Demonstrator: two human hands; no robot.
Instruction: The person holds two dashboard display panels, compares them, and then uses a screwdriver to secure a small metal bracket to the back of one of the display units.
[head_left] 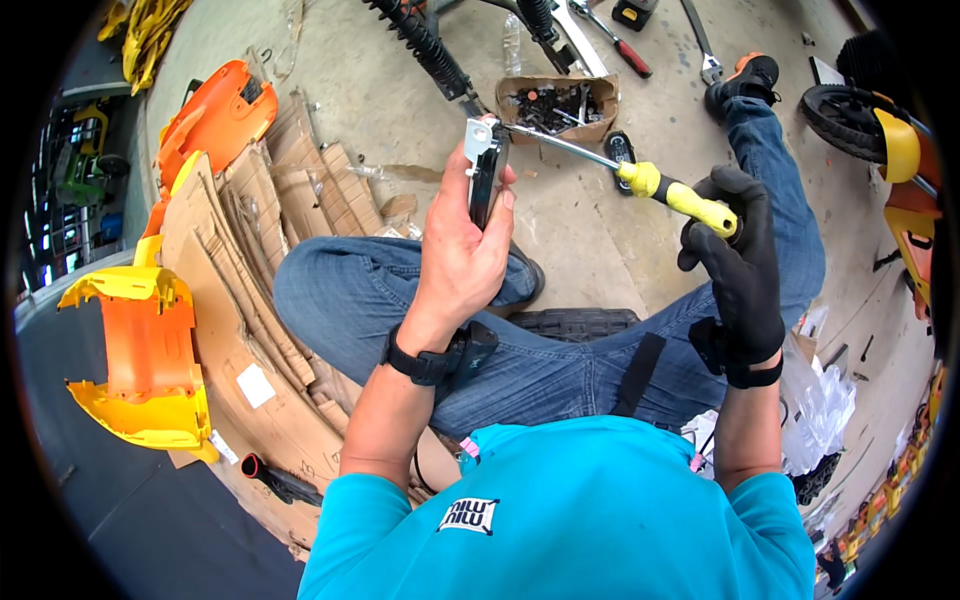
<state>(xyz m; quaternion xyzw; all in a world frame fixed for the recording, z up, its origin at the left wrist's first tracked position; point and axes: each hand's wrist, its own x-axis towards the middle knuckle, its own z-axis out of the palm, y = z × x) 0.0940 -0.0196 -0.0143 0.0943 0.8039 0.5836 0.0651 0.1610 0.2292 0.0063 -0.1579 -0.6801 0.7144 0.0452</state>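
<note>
My bare left hand [465,245] is closed around a slim black part with a silver metal bracket [479,138] at its upper end; what kind of part it is I cannot make out. In my right hand [738,255], which wears a black glove, is a screwdriver [690,203] with a yellow and black handle. Its long steel shaft slants up and left, and the tip lies at or just beside the top of the bracketed part. Whether the tip touches a screw is too small to tell.
An open cardboard box [560,108] of small hardware stands beyond my hands, with a black remote-like item [620,148] beside it. Flattened cardboard [235,290] and orange-yellow plastic panels [148,345] lie left. A red-handled ratchet [632,58] and an adjustable wrench [711,68] lie farther off.
</note>
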